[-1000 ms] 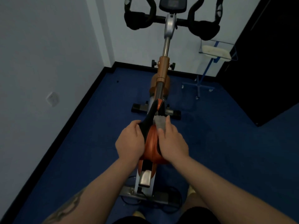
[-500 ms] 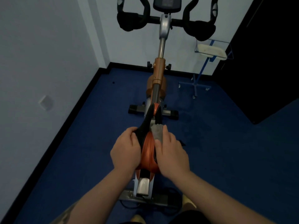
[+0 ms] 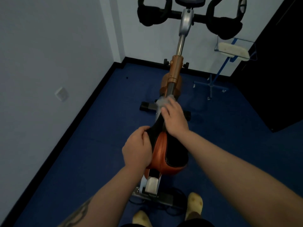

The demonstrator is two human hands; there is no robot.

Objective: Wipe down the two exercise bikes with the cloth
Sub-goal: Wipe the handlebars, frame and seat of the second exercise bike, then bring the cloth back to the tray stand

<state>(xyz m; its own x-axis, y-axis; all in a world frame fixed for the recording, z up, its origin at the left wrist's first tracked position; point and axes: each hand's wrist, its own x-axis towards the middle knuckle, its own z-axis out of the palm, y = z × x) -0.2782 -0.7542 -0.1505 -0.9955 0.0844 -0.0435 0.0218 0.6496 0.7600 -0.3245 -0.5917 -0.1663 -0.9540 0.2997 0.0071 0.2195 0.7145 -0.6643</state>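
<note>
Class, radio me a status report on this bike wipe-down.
Left hand gripping saddle edge. Right hand pressing cloth at saddle nose. Nothing blocking the bike.

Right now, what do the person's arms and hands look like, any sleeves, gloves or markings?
Both arms are bare to the frame's edge, with no sleeves in view. The left hand and the right hand wear no gloves, and no rings or watch show. A dark tattoo marks the left forearm near the bottom edge; its pattern is too dim to read.

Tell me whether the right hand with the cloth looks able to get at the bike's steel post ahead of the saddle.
Probably yes: the right hand presses the cloth at the saddle nose, and nothing lies between it and the steel post.
</note>
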